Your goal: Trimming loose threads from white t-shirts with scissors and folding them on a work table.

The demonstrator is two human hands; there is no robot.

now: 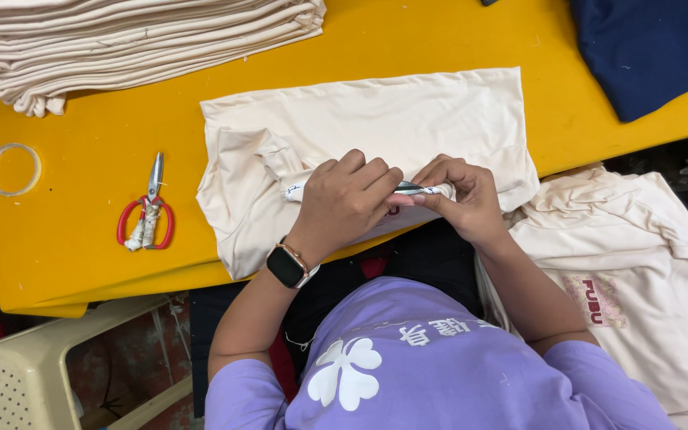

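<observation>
Where the near edge of the yellow table (81, 231) meets the body, both forearms are brought in from below and bent toward each other over a folded cream garment (408, 119). The left hand (345, 199), wrist banded by a dark smartwatch (287, 266), is curled knuckles-up with fingers closed around a slim metal tool (408, 189), its thin shaft seen poking out toward the right. The right hand (463, 195) is set thumb-to-fingers, pinched on a rolled cream hem (296, 189) of the garment, just beside the tool's tip. The two hands are nearly touching at the fingertips. The garment is spread flat across the table's middle, its lower edge hanging over the near side. Red-handled scissors (146, 213) are laid well apart to the left, a tape roll (13, 169) farther left. A stack of cream cloth (137, 40) is kept at the far left corner, a navy cloth (650, 48) at the far right.
</observation>
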